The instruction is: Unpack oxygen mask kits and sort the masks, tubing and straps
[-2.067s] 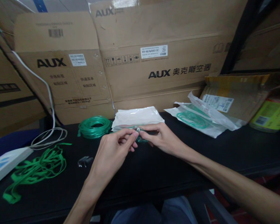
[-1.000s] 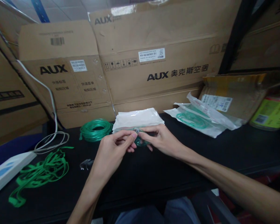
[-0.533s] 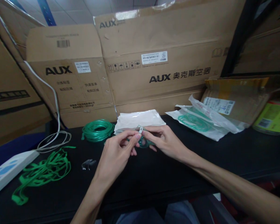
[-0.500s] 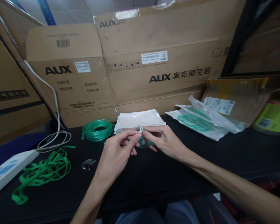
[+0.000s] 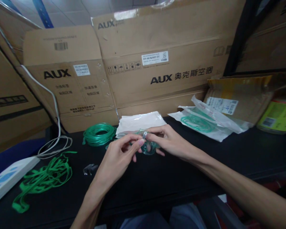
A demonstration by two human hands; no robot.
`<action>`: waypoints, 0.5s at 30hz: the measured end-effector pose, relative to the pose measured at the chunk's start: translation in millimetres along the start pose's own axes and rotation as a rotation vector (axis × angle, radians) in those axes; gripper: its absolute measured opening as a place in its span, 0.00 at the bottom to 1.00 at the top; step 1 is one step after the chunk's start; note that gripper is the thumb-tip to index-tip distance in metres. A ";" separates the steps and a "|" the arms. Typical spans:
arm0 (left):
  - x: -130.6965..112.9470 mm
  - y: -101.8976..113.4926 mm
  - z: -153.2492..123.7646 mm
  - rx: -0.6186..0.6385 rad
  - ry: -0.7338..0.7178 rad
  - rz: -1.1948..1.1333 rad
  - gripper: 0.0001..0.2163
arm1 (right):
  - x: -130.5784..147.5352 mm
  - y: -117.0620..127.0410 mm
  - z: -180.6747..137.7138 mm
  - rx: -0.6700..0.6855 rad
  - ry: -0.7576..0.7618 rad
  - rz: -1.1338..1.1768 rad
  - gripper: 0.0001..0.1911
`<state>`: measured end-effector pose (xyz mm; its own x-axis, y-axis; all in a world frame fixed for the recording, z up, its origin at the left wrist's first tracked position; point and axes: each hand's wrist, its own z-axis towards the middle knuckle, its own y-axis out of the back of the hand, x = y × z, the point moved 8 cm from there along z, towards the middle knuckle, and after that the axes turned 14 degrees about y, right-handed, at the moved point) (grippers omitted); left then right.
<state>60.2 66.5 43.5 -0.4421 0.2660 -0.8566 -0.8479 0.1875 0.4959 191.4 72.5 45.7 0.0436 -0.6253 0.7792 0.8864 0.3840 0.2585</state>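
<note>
Both hands meet above the black table around a translucent green oxygen mask (image 5: 149,149). My left hand (image 5: 119,157) is closed, thumb and index finger pinching a small metal nose strip (image 5: 145,135) at the mask's upper edge. From the other side my right hand (image 5: 173,142) grips the mask, its thumb close to the strip. Fingers cover much of the mask. A coil of green tubing (image 5: 99,134) lies behind my left hand. Left of my wrist are several small shiny strips (image 5: 90,169) in a little pile, and farther left a tangle of green elastic straps (image 5: 47,178).
White packets (image 5: 140,122) lie behind the hands. To the right, an opened clear-and-white bag (image 5: 205,124) holds green tubing beside a small carton (image 5: 238,98) and a yellow-labelled jar (image 5: 277,116). A white power strip (image 5: 14,178) sits at left. Large cardboard boxes (image 5: 133,86) wall the back.
The mask and strip have turned slightly in my hands, so more of the mask's body shows below the fingers. The strip now leans to the right. The view has shifted a little.
</note>
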 end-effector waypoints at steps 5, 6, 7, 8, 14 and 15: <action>-11.9 17.9 -3.2 -0.251 -0.135 0.204 0.12 | -4.9 1.7 -1.3 0.002 -0.081 0.042 0.18; -16.9 19.2 -4.9 -0.278 -0.199 0.244 0.12 | -5.0 1.1 -1.6 0.005 -0.096 0.048 0.18; -21.8 18.4 -6.6 -0.278 -0.267 0.284 0.12 | -4.9 0.3 -1.9 0.009 -0.111 0.055 0.17; -26.0 16.1 -8.1 -0.258 -0.330 0.323 0.12 | -4.7 -0.5 -2.4 0.015 -0.126 0.061 0.17; -31.8 7.0 -11.6 -0.099 -0.465 0.400 0.16 | -2.2 -2.7 -5.2 0.050 -0.176 0.121 0.17; -31.6 7.2 -12.1 -0.092 -0.466 0.406 0.17 | -2.4 -2.2 -5.7 0.044 -0.186 0.136 0.16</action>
<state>64.5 48.0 72.4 -0.5781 0.6876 -0.4393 -0.6697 -0.0923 0.7369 192.0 69.3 40.0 0.0717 -0.4310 0.8995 0.8572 0.4877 0.1653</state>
